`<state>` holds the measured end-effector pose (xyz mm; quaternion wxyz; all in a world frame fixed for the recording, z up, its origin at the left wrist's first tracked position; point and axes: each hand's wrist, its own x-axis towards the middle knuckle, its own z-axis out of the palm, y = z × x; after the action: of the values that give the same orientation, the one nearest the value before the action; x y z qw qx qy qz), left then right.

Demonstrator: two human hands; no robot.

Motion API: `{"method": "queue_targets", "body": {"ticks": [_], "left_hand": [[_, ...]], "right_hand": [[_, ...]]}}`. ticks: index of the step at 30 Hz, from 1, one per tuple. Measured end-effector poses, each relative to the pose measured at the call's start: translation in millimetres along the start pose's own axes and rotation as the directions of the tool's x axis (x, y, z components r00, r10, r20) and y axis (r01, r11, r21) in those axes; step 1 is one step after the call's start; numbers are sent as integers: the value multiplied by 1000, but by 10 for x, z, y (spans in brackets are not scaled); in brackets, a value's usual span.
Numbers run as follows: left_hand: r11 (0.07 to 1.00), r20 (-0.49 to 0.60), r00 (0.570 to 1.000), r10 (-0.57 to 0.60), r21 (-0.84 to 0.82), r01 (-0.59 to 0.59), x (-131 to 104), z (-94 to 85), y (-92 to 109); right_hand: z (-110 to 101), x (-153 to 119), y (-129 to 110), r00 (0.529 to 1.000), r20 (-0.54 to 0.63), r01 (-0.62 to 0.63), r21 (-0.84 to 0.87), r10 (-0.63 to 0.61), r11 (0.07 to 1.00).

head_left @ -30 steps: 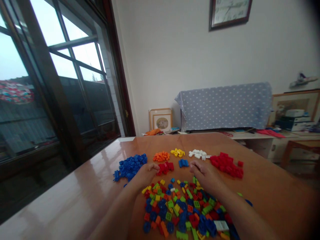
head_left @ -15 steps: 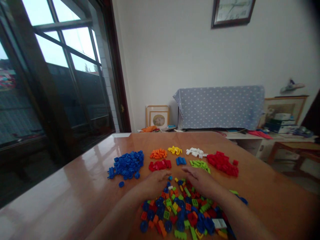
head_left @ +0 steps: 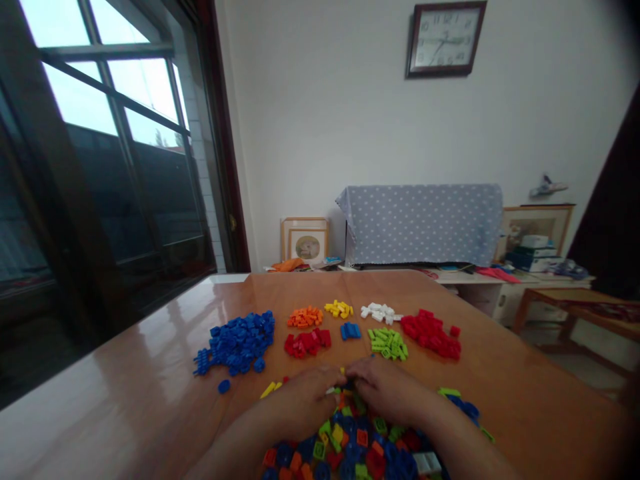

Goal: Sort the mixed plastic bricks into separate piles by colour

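A mixed heap of small plastic building bricks [head_left: 350, 427] in blue, red, orange, green, yellow and white lies at the table's near side. My left hand [head_left: 316, 393] rests over its upper left part, fingers bent loosely inward near a white piece. From the right, my right hand [head_left: 377, 385] reaches over the heap's far edge, its fingers curving down and apart among the bricks. Both hands look open, and their fingertips almost meet. The undersides of the fingers are partly hidden. Yellow bricks [head_left: 270, 389] lie beside my left wrist.
Sorted piles stand farther back: blue pieces [head_left: 240, 341], orange bricks [head_left: 305, 317], yellow bricks [head_left: 339, 308], white bricks [head_left: 379, 313], dark red bricks [head_left: 306, 343], green bricks [head_left: 389, 344] and red bricks [head_left: 431, 333]. A few blue bricks [head_left: 351, 331] sit mid-table.
Both hands have come down toward me onto the far part of the heap and closer together, fingers now bent. The view has tilted up and turned right.
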<state>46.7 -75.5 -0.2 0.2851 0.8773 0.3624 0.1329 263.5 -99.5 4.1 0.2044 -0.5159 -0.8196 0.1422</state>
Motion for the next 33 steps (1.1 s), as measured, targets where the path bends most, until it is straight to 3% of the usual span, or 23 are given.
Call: {"method": "queue_targets", "body": {"ticks": [3, 14, 23, 33], "left_hand": [[1000, -5, 1000, 15, -6, -15, -9, -38, 39], [996, 4, 999, -40, -84, 40, 28, -148, 112], [998, -95, 994, -58, -45, 54, 15, -246, 21], [990, -104, 991, -87, 103, 98, -52, -446, -41]], "right_hand": [[-54, -5, 15, 998, 54, 42, 39, -44, 998], [-64, 34, 216, 998, 54, -45, 83, 41, 996], [-171, 41, 369, 979, -167, -106, 87, 119, 991], [-343, -64, 653, 949, -113, -297, -9, 295, 955]]}}
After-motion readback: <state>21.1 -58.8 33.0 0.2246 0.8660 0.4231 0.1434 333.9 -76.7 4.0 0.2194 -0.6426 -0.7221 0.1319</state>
